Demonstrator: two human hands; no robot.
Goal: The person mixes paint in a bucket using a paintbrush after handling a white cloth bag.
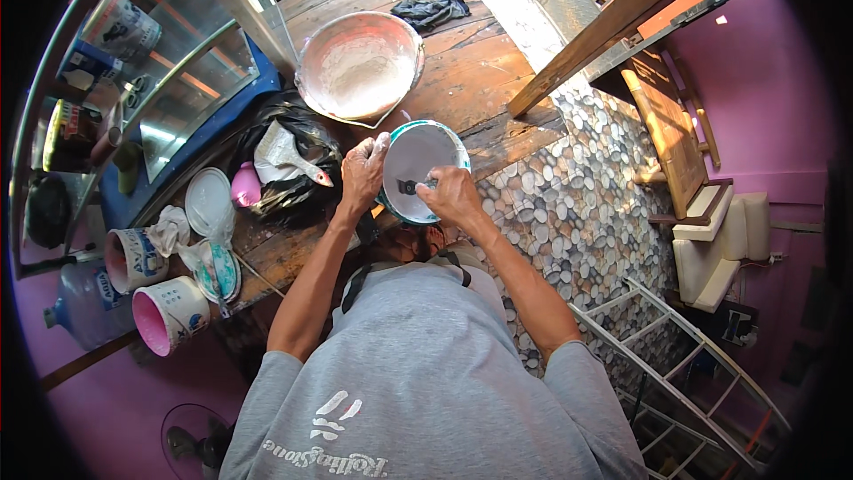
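Observation:
Near my body is a small bucket (430, 144) with a teal rim and white material coating its inside. My left hand (362, 171), dusted white, is closed on the bucket's left rim. My right hand (451, 197) is closed over its near right side, with a small dark flat tool (408, 187) sticking out toward the middle of the bucket; the hand hides the rest of the tool, so its kind is unclear. Just beyond, a larger bucket (412, 52) holding pale powder stands on the wooden tabletop (480, 62).
Left of my hands lie a black plastic bag (306, 123), a white-smeared tool (283, 156) and a pink object (246, 185). A white lid (208, 197), stained buckets (188, 298) and a water jug (84, 307) stand farther left. A wooden post (604, 40) and a ladder (675, 369) are rightward.

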